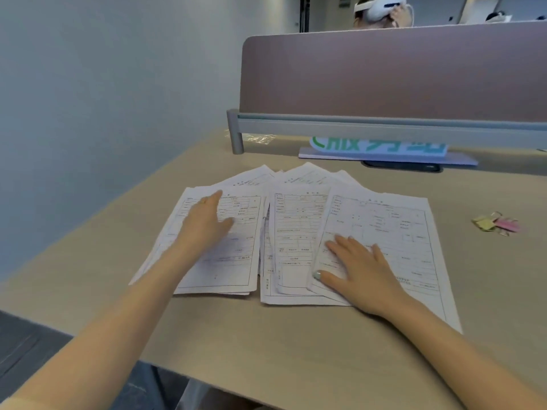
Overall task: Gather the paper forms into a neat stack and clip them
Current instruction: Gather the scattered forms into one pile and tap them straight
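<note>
Several white paper forms (296, 232) lie fanned out across the beige desk (296, 350), overlapping in loose piles. My left hand (204, 223) rests flat on the left pile, fingers apart, a ring on one finger. My right hand (358, 270) lies flat on the lower left part of the rightmost sheet (393, 232), fingers spread. Neither hand grips anything. A small heap of yellow and pink binder clips (495, 224) sits on the desk to the right of the papers, apart from them.
A brown partition (384, 75) on a grey rail closes off the desk's far side. Under it stands a white sign with green lettering (379, 147). Another person's head with a white headset (381, 10) shows above the partition. The desk's near edge runs diagonally at the lower left.
</note>
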